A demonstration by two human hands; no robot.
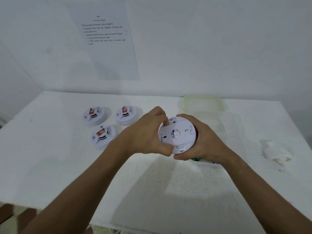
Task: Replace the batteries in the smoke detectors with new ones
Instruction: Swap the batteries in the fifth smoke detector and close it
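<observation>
A round white smoke detector (179,135) is held above the table with its back plate facing me. My right hand (205,141) grips its right rim from the side and underneath. My left hand (148,132) pinches the left edge of the back plate, with a finger at the top rim and the thumb at the bottom. Three more white smoke detectors stand on the table to the left, each with a red label: one at the back left (94,115), one at the back middle (127,114), one in front (103,135).
A clear plastic container (204,103) and its lid (231,122) sit at the back right of the white table (50,166). Crumpled clear wrapping (275,152) lies at the right. A green and white item (202,160) shows under my right wrist. A printed sheet (108,39) hangs on the wall.
</observation>
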